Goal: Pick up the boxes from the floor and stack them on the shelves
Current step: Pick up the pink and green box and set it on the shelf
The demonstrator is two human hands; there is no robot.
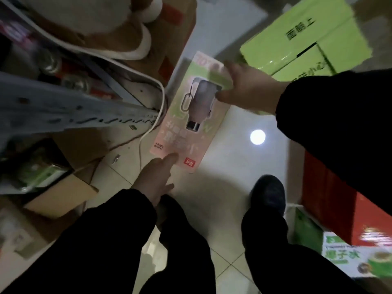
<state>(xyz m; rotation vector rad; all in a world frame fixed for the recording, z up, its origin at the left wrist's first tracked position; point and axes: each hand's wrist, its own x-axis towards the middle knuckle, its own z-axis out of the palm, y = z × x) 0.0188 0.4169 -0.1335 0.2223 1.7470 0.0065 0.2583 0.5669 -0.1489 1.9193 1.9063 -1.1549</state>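
Observation:
A flat pink and green box [186,124] with a picture of a grey bottle lies on the pale tiled floor, in the middle of the view. My left hand [156,179] reaches down with straight fingers, its fingertips at the box's near edge. My right hand [248,90] is spread open over the box's far right side, thumb next to the printed bottle. Neither hand grips the box. The metal shelf [63,111] stands at the left, its lower levels holding goods.
Bright green cartons [307,39] stand at the back right. A red carton [339,200] and a green and white one [360,257] sit at the right. Brown cardboard boxes [63,196] and a white cable [148,128] lie at the left. My shoe [268,194] stands on the floor.

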